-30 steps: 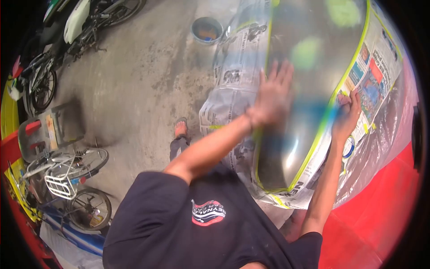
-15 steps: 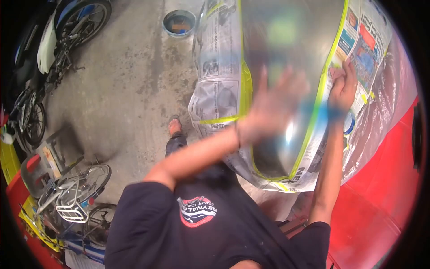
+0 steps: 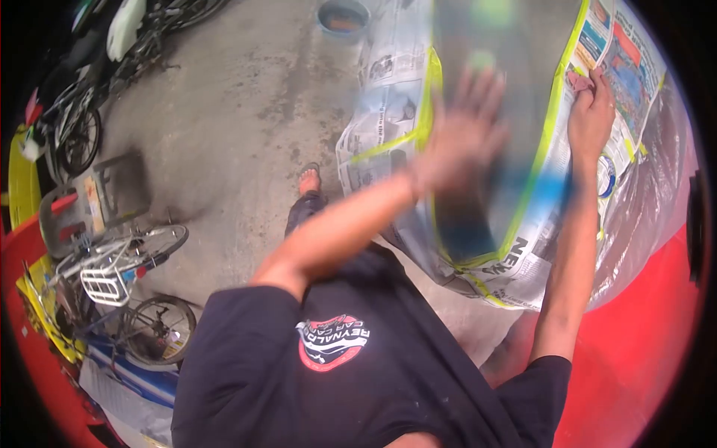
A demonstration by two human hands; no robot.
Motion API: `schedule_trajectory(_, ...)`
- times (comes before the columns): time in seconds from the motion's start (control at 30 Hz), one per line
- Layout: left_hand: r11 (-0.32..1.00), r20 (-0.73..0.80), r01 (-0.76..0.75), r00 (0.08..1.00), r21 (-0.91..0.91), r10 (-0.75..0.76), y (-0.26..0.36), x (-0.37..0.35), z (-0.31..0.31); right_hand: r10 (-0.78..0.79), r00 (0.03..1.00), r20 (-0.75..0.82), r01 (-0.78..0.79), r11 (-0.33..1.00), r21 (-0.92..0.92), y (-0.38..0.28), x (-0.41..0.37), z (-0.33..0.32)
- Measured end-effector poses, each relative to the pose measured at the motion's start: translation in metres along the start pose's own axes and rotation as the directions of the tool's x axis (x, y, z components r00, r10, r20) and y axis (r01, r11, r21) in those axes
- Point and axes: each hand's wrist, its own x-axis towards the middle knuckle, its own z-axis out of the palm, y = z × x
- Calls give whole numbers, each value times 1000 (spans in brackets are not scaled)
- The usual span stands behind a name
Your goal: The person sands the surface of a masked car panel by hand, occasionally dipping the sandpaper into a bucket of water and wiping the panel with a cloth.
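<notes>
A smooth grey-green panel (image 3: 515, 97) is framed by yellow-green tape (image 3: 554, 112) and surrounded by newspaper (image 3: 392, 93). Over its middle is my left hand (image 3: 464, 134), blurred, palm down with the fingers spread; whether it touches the surface cannot be told. My right hand (image 3: 592, 116) rests on the newspaper at the panel's right edge, its fingers closed on a small pink piece (image 3: 577, 81). A roll of tape (image 3: 606, 176) lies beside the right wrist, partly hidden by the forearm.
Clear plastic sheeting (image 3: 653, 194) covers the right side, above a red surface (image 3: 635, 321). A round tub (image 3: 343, 18) stands on the concrete floor (image 3: 239, 104). Bicycles (image 3: 153, 328), a motorcycle (image 3: 123, 30) and a chair (image 3: 123, 187) are at the left.
The view has shifted, so the tub and panel appear higher and farther right. My left hand appears higher over the panel, its spread fingers clearer. My right hand remains at the right edge.
</notes>
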Motion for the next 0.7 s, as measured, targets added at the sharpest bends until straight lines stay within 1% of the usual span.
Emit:
schedule_trajectory(0.07, 992, 67, 80, 995, -93, -73, 57, -92, -21, -23, 1000, -3, 23, 999, -31, 4, 0, 2)
schedule_trajectory(0.1, 993, 59, 89, 995, -79, -85, 68, -111, -26, -29, 1000, -2, 29, 999, -13, 6, -2, 2)
schedule_trajectory(0.13, 992, 95, 106, 991, -68, -99, 77, -123, -30, -41, 999, -12, 40, 999, -36, 7, -2, 3)
schedule_trajectory(0.17, 991, 127, 124, 985, -58, -115, 85, -131, -31, -55, 998, -21, 53, 997, -59, 8, 0, 4)
schedule_trajectory(0.2, 990, 112, 136, 985, -46, -131, 82, -122, -31, -68, 997, -22, 67, 997, -40, 9, 1, 5)
schedule_trajectory(0.23, 975, 133, 30, 989, 219, -61, 65, -99, -32, -67, 998, -19, 66, 996, -53, 11, 2, 7)
schedule_trajectory(0.27, 883, 180, -82, 984, 462, -3, 49, -84, -29, -62, 998, -13, 61, 996, -68, 12, 1, 7)
schedule_trajectory(0.3, 880, 174, -64, 985, 471, -21, 35, -75, -19, -50, 999, 3, 50, 996, -76, 13, 1, 7)
schedule_trajectory(0.33, 944, 57, 9, 998, 331, -30, 23, -66, -6, -59, 998, 9, 60, 996, -61, 12, -2, 6)
schedule_trajectory(0.4, 986, -61, 19, 998, 168, -8, 30, -86, -4, -37, 999, 3, 38, 997, -68, 11, 1, 6)
schedule_trajectory(0.43, 986, -58, -31, 997, 161, 41, 52, -114, -13, -37, 999, -8, 36, 998, -60, 10, 3, 7)
schedule_trajectory(0.47, 985, -58, -50, 997, 168, 60, 68, -136, -22, -46, 999, -16, 45, 998, -54, 11, 5, 8)
schedule_trajectory(0.53, 989, 89, 146, 985, -1, -146, 96, -174, -29, -63, 998, 2, 63, 996, -68, 19, 2, 10)
schedule_trajectory(0.57, 988, 92, 151, 985, -15, -149, 86, -164, -30, -86, 996, -22, 84, 994, -70, 22, 2, 12)
schedule_trajectory(0.6, 989, 109, 49, 992, 138, -64, 67, -140, -31, -110, 993, -49, 106, 992, -72, 23, 3, 14)
schedule_trajectory(0.63, 956, 136, -58, 991, 287, 19, 50, -118, -33, -116, 992, -44, 112, 990, -82, 19, 3, 13)
schedule_trajectory(0.67, 960, 129, -54, 991, 276, 19, 39, -100, -33, -91, 996, -23, 89, 993, -76, 15, 3, 9)
schedule_trajectory(0.7, 991, 65, 20, 997, 131, -29, 31, -81, -32, -70, 998, 1, 70, 995, -72, 12, 3, 6)
